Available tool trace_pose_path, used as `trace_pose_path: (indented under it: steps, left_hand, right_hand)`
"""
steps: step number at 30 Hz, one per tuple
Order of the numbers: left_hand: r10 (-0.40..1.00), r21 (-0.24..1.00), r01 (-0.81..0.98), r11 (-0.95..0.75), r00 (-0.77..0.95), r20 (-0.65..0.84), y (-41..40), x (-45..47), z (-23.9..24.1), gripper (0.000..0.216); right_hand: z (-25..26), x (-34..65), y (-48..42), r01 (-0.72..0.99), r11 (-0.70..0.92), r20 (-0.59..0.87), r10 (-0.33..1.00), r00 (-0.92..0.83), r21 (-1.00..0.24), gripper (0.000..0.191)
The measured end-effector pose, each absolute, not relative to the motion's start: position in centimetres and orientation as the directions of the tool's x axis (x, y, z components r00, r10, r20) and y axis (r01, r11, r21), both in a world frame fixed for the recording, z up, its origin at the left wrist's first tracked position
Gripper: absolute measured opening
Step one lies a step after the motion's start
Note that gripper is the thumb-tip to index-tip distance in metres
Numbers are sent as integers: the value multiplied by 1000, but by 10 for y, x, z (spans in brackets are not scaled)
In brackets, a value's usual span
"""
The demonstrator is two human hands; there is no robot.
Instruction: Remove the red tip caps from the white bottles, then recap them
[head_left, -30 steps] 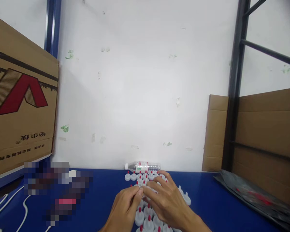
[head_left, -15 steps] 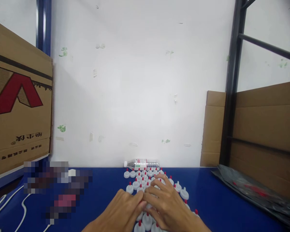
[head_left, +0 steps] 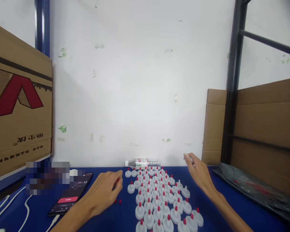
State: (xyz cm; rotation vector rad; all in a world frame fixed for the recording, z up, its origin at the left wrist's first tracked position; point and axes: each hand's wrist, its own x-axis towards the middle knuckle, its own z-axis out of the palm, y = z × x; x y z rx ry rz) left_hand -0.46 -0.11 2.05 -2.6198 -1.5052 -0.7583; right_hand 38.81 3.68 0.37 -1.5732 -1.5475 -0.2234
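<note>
At lower centre-left of the frame, the left hand (head_left: 103, 191) has its fingers (head_left: 118, 180) curled inward, palm down. A speck of red shows at the tips, but I cannot tell whether they pinch anything. Two loose red tips (head_left: 118, 202) lie on the blue table (head_left: 116, 222) just below those fingers, far nearer this hand than the other. Right of centre, the right hand (head_left: 198, 172) is lifted, its fingertips (head_left: 188, 158) pinched on a small white piece (head_left: 185, 156) held toward the wall. Between the two hands I see the white caps with red tips (head_left: 159, 201) standing upright in slanting rows, the block running from the bottom edge up toward the wall. It lies right of the left fingers, which sit just beside its nearest cap, and down-left of the right ones. A water bottle (head_left: 142, 163) lies on its side at the top of the rows, long axis left to right. A phone (head_left: 71, 193) lies left of the left hand
</note>
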Motion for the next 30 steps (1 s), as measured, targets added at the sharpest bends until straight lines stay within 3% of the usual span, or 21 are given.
trace_pose_path:
  steps: [6,14,19,25,30]
  left_hand:
    - [840,101,861,-498,451,301,5,-6,15,24]
    - [904,19,927,-374,359,233,23,-31,15,22]
    - [907,35,931,-364,345,241,22,-36,12,29]
    - [903,74,913,-401,380,199,17,-40,7,44]
    - [914,128,908,-400,384,130,13,-37,9,41]
  right_hand:
    - [-8,395,44,910,79,591,783,195,-406,36]
    - [-23,413,55,951,-40,516,833,201,-306,29]
    - [-30,421,59,962,-116,473,852,225,-248,28]
    - [-40,425,65,941,-181,353,893,279,-287,29]
    - [-51,432,72,932,-158,280,926,254,-325,24]
